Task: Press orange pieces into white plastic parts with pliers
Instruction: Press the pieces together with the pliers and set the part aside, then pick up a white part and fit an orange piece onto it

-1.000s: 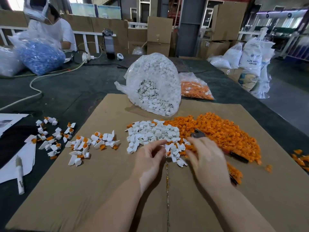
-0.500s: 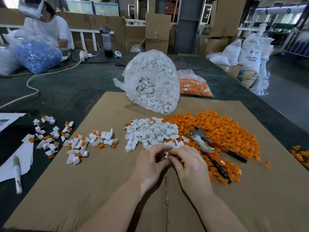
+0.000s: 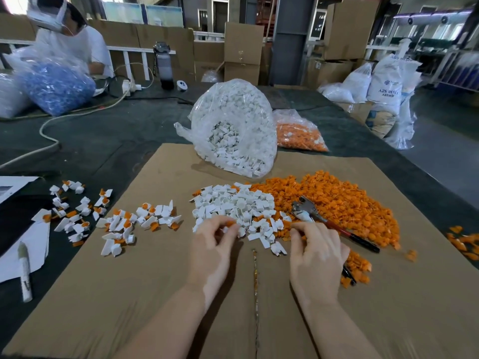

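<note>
A heap of white plastic parts lies mid-cardboard, with a larger heap of orange pieces to its right. My left hand pinches a small white part with an orange piece at the near edge of the white heap. The pliers lie on the orange heap, one red and black handle pointing right. My right hand lies over the other handle, its bent fingertips at the pliers' joint. Whether it grips is hidden.
Fitted white-and-orange parts are scattered to the left, some off the cardboard. Behind stand a clear bag of white parts and a bag of orange pieces. A marker lies on paper at left. A person sits far left.
My hands met over the parts half a second ago. They have since drawn apart: the right hand went right onto the pliers, while the left stays at the white heap with its piece.
</note>
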The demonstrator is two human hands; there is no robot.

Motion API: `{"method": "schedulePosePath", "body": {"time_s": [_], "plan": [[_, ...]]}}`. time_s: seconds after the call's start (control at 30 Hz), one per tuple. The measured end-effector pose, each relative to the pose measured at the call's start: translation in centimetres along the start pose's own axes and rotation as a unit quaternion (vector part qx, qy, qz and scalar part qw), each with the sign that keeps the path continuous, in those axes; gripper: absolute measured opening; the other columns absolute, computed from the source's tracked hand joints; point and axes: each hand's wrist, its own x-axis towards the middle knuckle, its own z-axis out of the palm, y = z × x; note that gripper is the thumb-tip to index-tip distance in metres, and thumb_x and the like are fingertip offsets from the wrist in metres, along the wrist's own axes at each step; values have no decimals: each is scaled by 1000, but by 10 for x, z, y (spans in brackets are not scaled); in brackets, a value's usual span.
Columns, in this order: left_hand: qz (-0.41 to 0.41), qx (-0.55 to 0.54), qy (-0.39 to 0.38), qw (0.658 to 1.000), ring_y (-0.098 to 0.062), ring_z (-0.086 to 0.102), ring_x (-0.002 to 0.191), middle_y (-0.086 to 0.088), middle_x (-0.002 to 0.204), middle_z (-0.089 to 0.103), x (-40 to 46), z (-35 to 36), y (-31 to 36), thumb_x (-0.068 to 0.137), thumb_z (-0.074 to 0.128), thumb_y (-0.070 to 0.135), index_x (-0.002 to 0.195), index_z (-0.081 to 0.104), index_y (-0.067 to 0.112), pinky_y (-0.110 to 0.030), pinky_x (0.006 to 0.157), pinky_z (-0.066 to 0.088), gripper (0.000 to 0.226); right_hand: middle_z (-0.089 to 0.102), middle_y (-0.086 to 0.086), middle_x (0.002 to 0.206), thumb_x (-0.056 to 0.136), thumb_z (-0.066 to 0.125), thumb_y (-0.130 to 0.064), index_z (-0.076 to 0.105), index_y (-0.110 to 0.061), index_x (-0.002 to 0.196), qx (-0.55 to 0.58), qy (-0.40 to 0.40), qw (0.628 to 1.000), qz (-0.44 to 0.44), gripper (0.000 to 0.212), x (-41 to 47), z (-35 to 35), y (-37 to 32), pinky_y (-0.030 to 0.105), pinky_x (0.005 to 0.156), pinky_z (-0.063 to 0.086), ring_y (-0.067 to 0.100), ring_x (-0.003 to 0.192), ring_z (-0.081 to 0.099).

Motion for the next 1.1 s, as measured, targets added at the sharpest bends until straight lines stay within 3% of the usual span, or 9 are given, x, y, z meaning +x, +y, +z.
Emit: {"method": "schedulePosePath", "body": {"time_s": [0.1, 0.23, 0.43, 0.67, 0.83, 1.0, 1.1], "plan": [[1, 32, 72, 997, -3, 52, 78, 5, 90, 47, 10, -19, -5, 87, 63, 11, 85, 65, 19, 1, 70, 34, 9, 66, 1, 85, 80, 67, -1, 70, -13, 85, -30, 14, 999, 35, 13, 0, 2, -1, 41, 78, 31, 28, 86, 58], [-31, 154, 123, 980, -19, 51, 94, 1, 101, 43, 30, -49, -19, 90, 59, 12, 98, 68, 12, -17, 86, 33, 12, 65, 3, 84, 78, 66, 3, 70, -13, 84, -66, 8, 996, 52, 18, 0, 4, -1, 46, 81, 33, 31, 87, 57], [-50, 251, 137, 957, -28, 40, 121, -13, 124, 44, 40, -61, -29, 92, 53, 7, 114, 66, 8, -33, 102, 34, 25, 66, 8, 90, 79, 66, 2, 72, -11, 87, -113, -33, 991, 63, 17, -1, 7, 0, 44, 81, 29, 34, 91, 55], [6, 310, 137, 941, -27, 29, 124, -7, 129, 46, 32, -52, -24, 86, 59, 3, 115, 65, 16, -42, 104, 24, 32, 63, 6, 106, 87, 62, -11, 72, -17, 101, -204, -102, 971, 75, 19, 1, 6, -3, 43, 85, 25, 30, 101, 50], [111, 257, 56, 958, -19, 40, 104, 4, 99, 51, 19, -25, -15, 82, 66, 2, 100, 70, 13, -17, 84, 22, 22, 50, -8, 123, 97, 45, -31, 63, -31, 113, -222, -160, 958, 81, 24, 4, 4, 0, 36, 90, 15, 17, 113, 38], [148, 239, -30, 959, -11, 44, 96, 12, 89, 48, 13, 1, -9, 84, 64, 6, 95, 71, 16, -8, 78, 26, 16, 50, -7, 120, 97, 43, -35, 61, -28, 110, -229, -169, 955, 86, 24, 4, 2, 0, 34, 89, 13, 17, 113, 38], [134, 243, -60, 959, -11, 45, 102, 12, 94, 45, 12, 10, -8, 86, 63, 12, 105, 68, 19, -10, 74, 27, 20, 49, -8, 121, 97, 41, -36, 59, -29, 113, -234, -177, 952, 88, 25, 5, 2, 0, 34, 89, 12, 16, 114, 38]]}}
